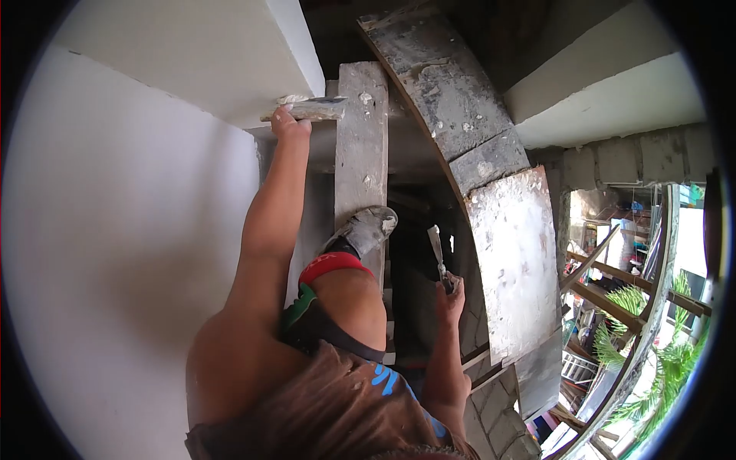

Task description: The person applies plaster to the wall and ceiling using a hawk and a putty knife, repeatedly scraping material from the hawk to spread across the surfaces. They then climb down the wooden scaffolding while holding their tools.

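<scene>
My left hand (pixel 290 123) reaches forward along the pale wall, its fingers wrapped round a plaster-caked flat board (pixel 326 110) seen nearly edge-on. White plaster lies on its top, close below the corner of a smooth overhead beam (pixel 222 54). Lower down on the right, my right hand (pixel 451 290) is closed round the dark handle of a putty knife (pixel 437 247). Its narrow blade points up and away, smeared with white. The blade is in the open air, apart from the wall and planks.
A plaster-spotted foot (pixel 372 228) stands on a narrow plank (pixel 362 146). Wide stained boards (pixel 515 261) run along the right. Between them is a dark gap (pixel 418 207). A window opening with wooden bars (pixel 613 287) and palm leaves lies far right.
</scene>
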`<state>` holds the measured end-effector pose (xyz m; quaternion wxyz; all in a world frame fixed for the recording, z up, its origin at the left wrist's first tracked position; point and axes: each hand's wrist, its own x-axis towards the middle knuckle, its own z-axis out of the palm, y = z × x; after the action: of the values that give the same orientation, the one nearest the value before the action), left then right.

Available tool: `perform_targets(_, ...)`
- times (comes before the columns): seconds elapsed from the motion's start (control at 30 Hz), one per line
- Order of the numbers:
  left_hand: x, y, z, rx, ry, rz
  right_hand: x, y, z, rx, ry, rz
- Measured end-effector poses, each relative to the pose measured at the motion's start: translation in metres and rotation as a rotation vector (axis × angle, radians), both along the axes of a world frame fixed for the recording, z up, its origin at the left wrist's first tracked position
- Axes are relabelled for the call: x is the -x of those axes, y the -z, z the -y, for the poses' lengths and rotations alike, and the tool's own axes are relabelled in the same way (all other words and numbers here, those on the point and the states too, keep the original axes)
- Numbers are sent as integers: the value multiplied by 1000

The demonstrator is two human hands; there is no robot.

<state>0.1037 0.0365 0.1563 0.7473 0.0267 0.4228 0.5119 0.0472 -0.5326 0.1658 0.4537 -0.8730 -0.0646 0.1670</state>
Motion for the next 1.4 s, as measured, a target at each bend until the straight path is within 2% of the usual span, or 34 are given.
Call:
perform_targets(0.13,-9,-67,17,84,39,-167,9,-5,3,36,-39,5)
perform_targets(0.27,-11,-115,12,43,0,-72,17,-5,10,26,-34,13)
perform_targets(0.37,-14,-160,3,29,20,-138,27,-15,15,-18,-24,49)
perform_targets(0.5,-25,-215,-23,55,3,20,42,-13,28,-65,13,75)
perform_targets(0.67,-23,-312,-33,-110,45,102,37,-17,25,-167,37,141)
perform_targets(0.83,5,-392,-21,-432,127,109,44,-24,22,-206,57,144)
perform_targets(0.9,39,-404,27,-586,206,37,47,-27,20,-244,76,189)
perform_targets(0.93,46,-413,42,-740,284,-33,42,-33,15,-384,114,82)
perform_targets(1.0,63,-390,63,-999,421,89,30,-54,2,-678,154,-104)
perform_targets(1.07,67,-391,107,-1041,513,122,18,-109,-22,-855,217,-227)
perform_targets(1.13,62,-391,147,-1062,614,166,-2,-146,-42,-1031,114,-227)
perform_targets(1.2,55,-388,176,-1160,692,129,-18,-181,-57,-1125,-2,-235)
perform_targets(1.3,44,-384,208,-1181,755,123,-31,-218,-75,-1121,-53,-202)
perform_targets(1.4,38,-372,226,-1202,888,157,-41,-228,-81,-1119,-87,-245)
